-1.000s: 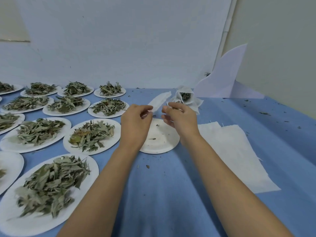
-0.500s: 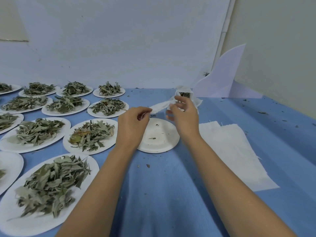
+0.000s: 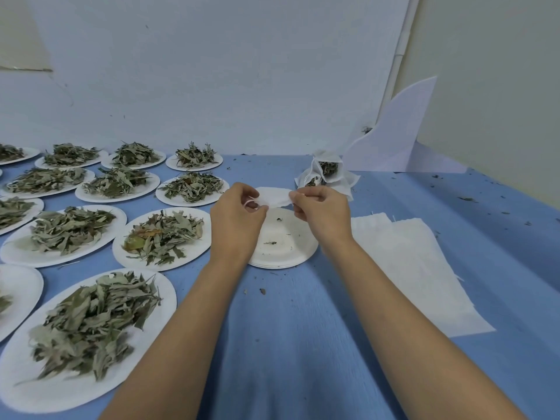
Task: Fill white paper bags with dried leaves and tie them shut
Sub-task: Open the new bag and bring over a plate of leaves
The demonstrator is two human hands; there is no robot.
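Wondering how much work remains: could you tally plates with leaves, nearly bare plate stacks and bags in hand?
White paper plates of dried leaves, plainly in view: 12
Stack of nearly bare white paper plates: 1
White paper bag pinched by left hand and right hand: 1
Total: 14

Plates of leaves (image 3: 60,395) crowd the left half of the table (image 3: 291,344), nearly rim to rim, with only thin strips between. At the middle, a stack of empty plates (image 3: 291,250) lies under the left hand (image 3: 236,219) and right hand (image 3: 324,213), which pinch a paper bag (image 3: 274,197) between them. Filled bags (image 3: 327,174) stand just beyond. Flat bags (image 3: 418,268) cover the right. The near middle is bare between the forearms.
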